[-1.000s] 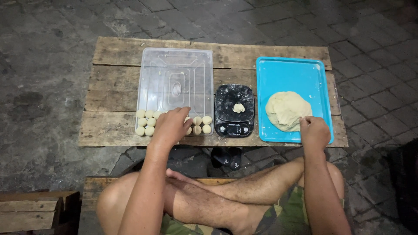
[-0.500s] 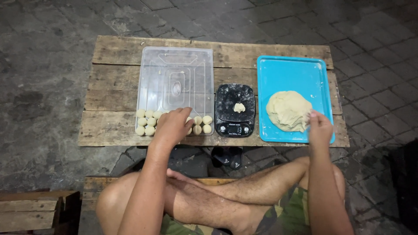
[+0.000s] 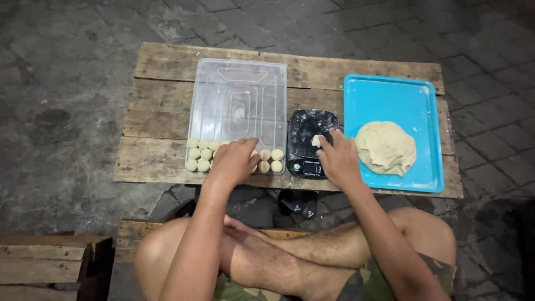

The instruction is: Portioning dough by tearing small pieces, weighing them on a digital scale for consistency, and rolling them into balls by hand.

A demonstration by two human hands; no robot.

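My left hand [image 3: 237, 161] lies palm down over a row of small dough balls [image 3: 202, 156] at the near end of a clear plastic tray [image 3: 239, 95]. Its fingers cover a few balls, and whether it holds one is hidden. My right hand [image 3: 337, 160] reaches over a black kitchen scale [image 3: 305, 129], fingertips pinched on a small dough piece [image 3: 316, 141] on the scale's plate. A large lump of dough [image 3: 385, 147] sits on a blue tray [image 3: 390, 100] just right of that hand.
Everything stands on a low wooden pallet table [image 3: 167, 111] over a paved stone floor. My crossed bare legs [image 3: 290, 262] are below its near edge, with dark sandals [image 3: 298, 202] underneath. A wooden bench edge [image 3: 44, 262] is at the lower left.
My right hand has moved left from the dough lump on the blue tray to the scale, where it now touches the small piece. My left hand has stayed on the dough balls.
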